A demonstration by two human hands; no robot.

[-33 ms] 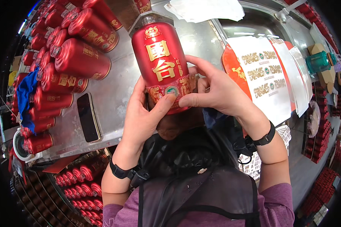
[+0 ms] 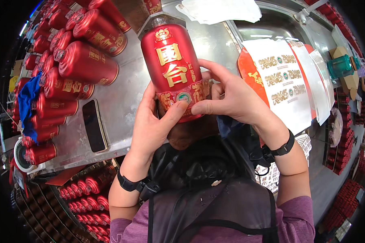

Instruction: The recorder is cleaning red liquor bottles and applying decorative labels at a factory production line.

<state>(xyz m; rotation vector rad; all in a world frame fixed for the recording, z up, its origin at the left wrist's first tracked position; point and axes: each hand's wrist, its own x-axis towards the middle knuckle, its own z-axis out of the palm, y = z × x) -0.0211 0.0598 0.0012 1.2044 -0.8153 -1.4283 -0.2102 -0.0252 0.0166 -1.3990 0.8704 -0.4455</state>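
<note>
In the middle of the head view a red bottle (image 2: 164,60) with gold lettering leans away from me, its neck toward the far side. A patterned gold-and-red label band with a round green emblem (image 2: 183,97) runs round its lower part. My left hand (image 2: 152,121) grips the lower left side, thumb pressed just below the emblem. From the right, my right hand (image 2: 235,97) closes round the lower part, its thumb on the band and its other fingers partly hidden beside and behind the bottle.
Many similar red bottles (image 2: 89,62) lie along the left of the metal table (image 2: 127,87), with a blue cloth (image 2: 30,105) and a dark phone (image 2: 95,126). To the right are printed label sheets (image 2: 280,95); white papers (image 2: 223,11) lie at the far side. More bottles (image 2: 87,186) stand below left.
</note>
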